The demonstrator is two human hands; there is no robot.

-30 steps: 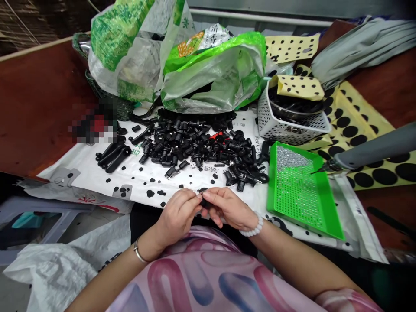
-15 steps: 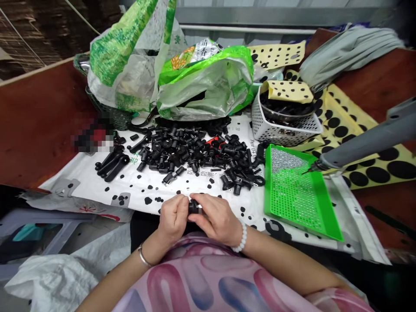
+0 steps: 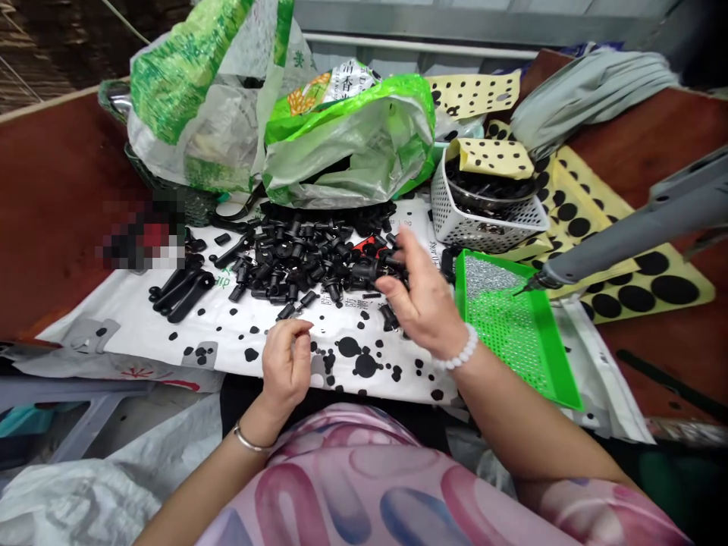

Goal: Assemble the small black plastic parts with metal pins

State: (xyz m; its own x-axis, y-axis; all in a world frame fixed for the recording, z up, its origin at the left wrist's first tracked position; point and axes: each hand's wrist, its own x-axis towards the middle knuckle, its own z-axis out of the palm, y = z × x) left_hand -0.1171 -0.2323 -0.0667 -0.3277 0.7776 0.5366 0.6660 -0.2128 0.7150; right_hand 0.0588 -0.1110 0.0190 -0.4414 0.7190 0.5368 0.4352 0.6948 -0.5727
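My right hand [image 3: 424, 299] is over the right side of a pile of small black plastic parts [image 3: 290, 254], thumb and fingers apart. A black cylindrical part [image 3: 368, 270] lies just left of its thumb, slightly blurred, and I see nothing gripped in the hand. Closer to me, my left hand [image 3: 286, 362] is curled closed above the table's front edge. Whatever its fingers may hold is hidden. Several black lever-like handles [image 3: 185, 292] lie at the pile's left.
A green tray [image 3: 515, 334] with small silvery pieces stands to the right, under the tip of a grey powered screwdriver [image 3: 614, 227]. Behind are a white basket [image 3: 483, 220] of black parts, yellow sheets of black dots [image 3: 637, 292] and a green-white plastic bag [image 3: 353, 167].
My hands have separated. The right one has moved forward and right from the black part held between both hands, and its fingers have opened. My left hand has shifted slightly left and stays closed.
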